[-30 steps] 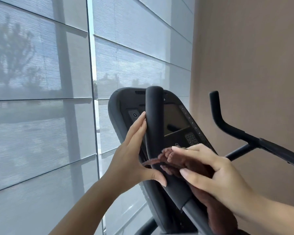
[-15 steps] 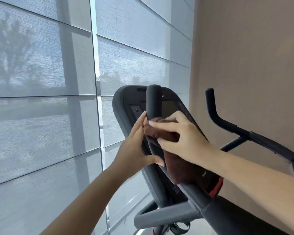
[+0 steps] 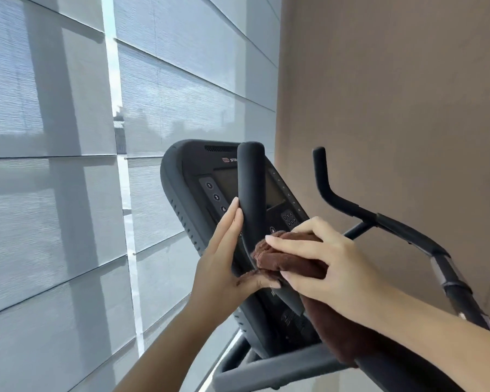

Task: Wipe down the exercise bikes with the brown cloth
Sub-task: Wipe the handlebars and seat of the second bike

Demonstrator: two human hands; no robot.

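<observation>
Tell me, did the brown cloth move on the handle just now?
Yes. The cloth slid down the handle, away from its rounded top. Half a second ago it was level with the fingertips of the left hand; now it is below them.

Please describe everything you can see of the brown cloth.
The brown cloth is dark and looks like soft, fuzzy terry. It is bunched around the black handlebar grip, well below its rounded top. The right hand grips it, fingers curled over the folds. A thin edge lies on the thumb of the left hand. The rest hangs down under the right wrist.
</observation>
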